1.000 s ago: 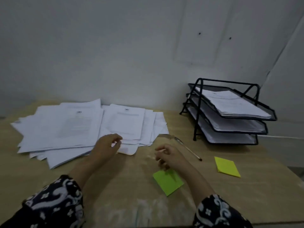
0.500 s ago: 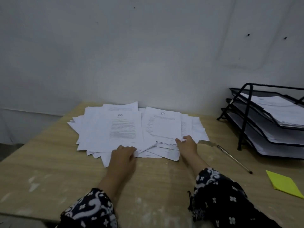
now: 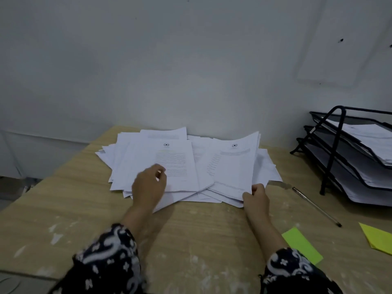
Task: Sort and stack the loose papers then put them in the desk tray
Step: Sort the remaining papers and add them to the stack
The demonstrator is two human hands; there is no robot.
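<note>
A loose spread of white printed papers (image 3: 180, 162) lies on the wooden desk (image 3: 191, 240) against the wall. My left hand (image 3: 149, 185) rests on the near edge of the left pile, fingers curled over the sheets. My right hand (image 3: 255, 196) pinches the near corner of a right-hand sheaf (image 3: 233, 166), whose far edge is lifted off the pile. The black three-tier wire desk tray (image 3: 339, 149) stands at the right, with papers on each level.
A pen (image 3: 316, 205) lies on the desk between the papers and the tray. A green sticky pad (image 3: 301, 245) and a yellow one (image 3: 377, 238) lie at the near right. The desk's left edge drops off to the floor.
My left hand has moved up onto the left pile. My right hand has closed on the right sheaf's corner and raised it. The view has shifted slightly left.
</note>
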